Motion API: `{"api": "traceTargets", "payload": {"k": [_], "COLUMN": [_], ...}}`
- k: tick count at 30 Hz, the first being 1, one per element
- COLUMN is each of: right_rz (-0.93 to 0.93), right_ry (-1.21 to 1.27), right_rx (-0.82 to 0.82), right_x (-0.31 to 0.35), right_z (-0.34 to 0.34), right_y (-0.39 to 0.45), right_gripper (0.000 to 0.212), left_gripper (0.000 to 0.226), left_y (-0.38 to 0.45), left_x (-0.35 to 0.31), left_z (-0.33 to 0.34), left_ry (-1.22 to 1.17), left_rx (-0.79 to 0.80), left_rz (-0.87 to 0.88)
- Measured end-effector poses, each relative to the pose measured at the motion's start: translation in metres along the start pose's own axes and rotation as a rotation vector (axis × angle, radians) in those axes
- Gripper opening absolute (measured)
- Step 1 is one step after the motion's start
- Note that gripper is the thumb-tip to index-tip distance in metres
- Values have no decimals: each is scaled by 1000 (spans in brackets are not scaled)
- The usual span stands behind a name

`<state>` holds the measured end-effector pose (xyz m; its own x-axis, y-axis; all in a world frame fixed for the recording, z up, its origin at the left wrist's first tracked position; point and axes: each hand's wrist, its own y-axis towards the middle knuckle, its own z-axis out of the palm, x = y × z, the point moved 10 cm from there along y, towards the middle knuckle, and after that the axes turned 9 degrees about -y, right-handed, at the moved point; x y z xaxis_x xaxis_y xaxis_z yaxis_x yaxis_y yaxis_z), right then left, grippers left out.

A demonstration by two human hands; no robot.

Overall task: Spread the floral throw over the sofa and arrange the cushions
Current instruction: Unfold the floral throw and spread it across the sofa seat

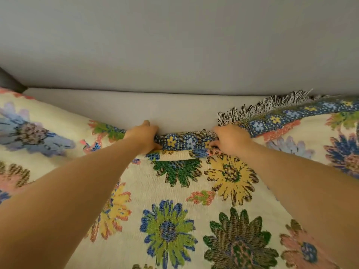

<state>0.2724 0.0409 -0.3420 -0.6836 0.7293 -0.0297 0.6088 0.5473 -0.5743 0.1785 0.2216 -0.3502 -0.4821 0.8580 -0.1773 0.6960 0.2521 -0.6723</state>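
Dark strip [8,81] at far left.

Coarse woven cloth floral throw [174,210], tasselled yarn fringe [262,105], smooth matt grey fabric sofa [174,55]

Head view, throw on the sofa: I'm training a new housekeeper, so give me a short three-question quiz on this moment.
1. True or false: both hands grip the throw's blue border.
2. Where does the fringe show? A) beside the left hand B) beyond the right hand C) nowhere
3. Fill in: behind the border the grey ____ is still bare.

Key: 1 true; 2 B; 3 sofa. No cushion shows for certain in this view.
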Motion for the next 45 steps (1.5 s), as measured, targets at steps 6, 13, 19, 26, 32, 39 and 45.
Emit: {"api": "traceTargets", "payload": {"k": [6, 13, 19, 26, 32, 39, 45], "right_rz": [188, 172, 138, 255, 175, 70, 12], "right_ry": [270, 622, 239, 329, 485, 491, 543], "right_rx": [-276, -317, 10, -31, 2, 113, 138], "right_x": [-38, -43, -39, -59, -29, 32, 116], "right_z": [-49, -101, -15, -1, -8, -48, -108], "right_y": [-10, 15, 12, 2, -62, -174, -265], "right_gripper": [34, 67, 53, 54, 45, 36, 36], "left_gripper": [20, 46, 67, 75, 38, 36, 31], "left_y": [-23, 12, 19, 29, -29, -200, -375], "left_x": [-19, -5, 9, 40, 29, 3, 49], "left_z": [-69, -146, -7, 10, -22, -39, -44], "left_ry": [196, -294, -3, -18, -94, -455, -699], "left_rx": [-196, -445, -44, -11, -160, -177, -283], "left_rz": [129, -79, -162, -325, -312, -242, -363]}}
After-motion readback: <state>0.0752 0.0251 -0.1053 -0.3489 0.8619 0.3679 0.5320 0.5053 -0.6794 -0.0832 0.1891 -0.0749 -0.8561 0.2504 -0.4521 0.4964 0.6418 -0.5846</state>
